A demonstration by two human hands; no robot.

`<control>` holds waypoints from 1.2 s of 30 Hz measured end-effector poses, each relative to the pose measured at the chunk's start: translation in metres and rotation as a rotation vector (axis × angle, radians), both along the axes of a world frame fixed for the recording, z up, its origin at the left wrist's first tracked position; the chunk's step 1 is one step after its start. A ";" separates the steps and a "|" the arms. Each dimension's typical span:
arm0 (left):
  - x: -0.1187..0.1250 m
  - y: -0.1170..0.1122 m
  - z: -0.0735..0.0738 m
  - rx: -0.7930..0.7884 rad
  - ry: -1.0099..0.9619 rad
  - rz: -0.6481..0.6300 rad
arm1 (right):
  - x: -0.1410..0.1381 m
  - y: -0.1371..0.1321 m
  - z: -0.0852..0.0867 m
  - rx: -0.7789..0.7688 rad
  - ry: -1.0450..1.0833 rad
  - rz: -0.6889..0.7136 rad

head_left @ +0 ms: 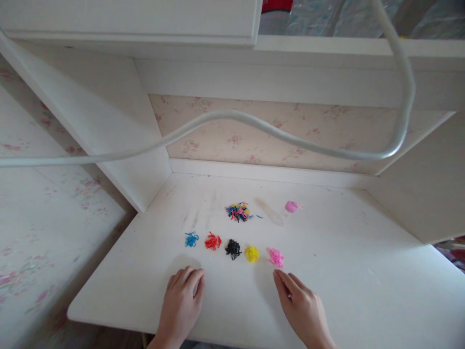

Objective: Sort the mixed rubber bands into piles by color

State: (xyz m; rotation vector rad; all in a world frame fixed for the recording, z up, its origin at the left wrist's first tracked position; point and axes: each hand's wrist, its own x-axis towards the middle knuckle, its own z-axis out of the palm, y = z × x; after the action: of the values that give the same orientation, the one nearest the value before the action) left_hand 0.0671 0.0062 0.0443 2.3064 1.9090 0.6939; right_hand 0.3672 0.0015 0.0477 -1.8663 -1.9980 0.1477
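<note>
White tabletop (pixel 363 271) is bearing 5 small heaps of thin strands in a row. From where I am standing, they are running left to right: blue heap (pixel 191 239), red heap (pixel 212 241), black heap (pixel 233 248), yellow heap (pixel 252 254), pink heap (pixel 276 257). Each is showing its own colour, so the gaps are presumably keeping the colours from mingling, and the row is lying conveniently near the 2 hands. Behind it, 1 mixed heap (pixel 239 212) is sitting apart, probably because its colours are mingling; 1 loose blue strand (pixel 259 216) is lying just to its right. Farther right, 1 pink object (pixel 291 207) is resting, too indistinct to identify.

Left hand (pixel 186 286) is resting in front of the blue and red heaps, clear of them. Its fingers are curling loosely, the thumb lying close to the forefinger; I am seeing nothing held, though the palm is being hidden. Right hand (pixel 300 298) is hovering at the pink heap's near edge, fingertips gathering closely. Whether it is touching or pinching a strand, I cannot tell.
</note>
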 end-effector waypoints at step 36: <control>0.070 0.174 0.035 -0.211 0.240 0.014 | 0.008 -0.035 -0.038 -0.032 0.256 -0.186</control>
State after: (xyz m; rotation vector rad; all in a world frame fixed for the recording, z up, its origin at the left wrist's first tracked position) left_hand 0.1375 0.1807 0.0795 2.3323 1.9832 0.2093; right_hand 0.3756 -0.0333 0.0095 -1.9327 -1.6532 0.3476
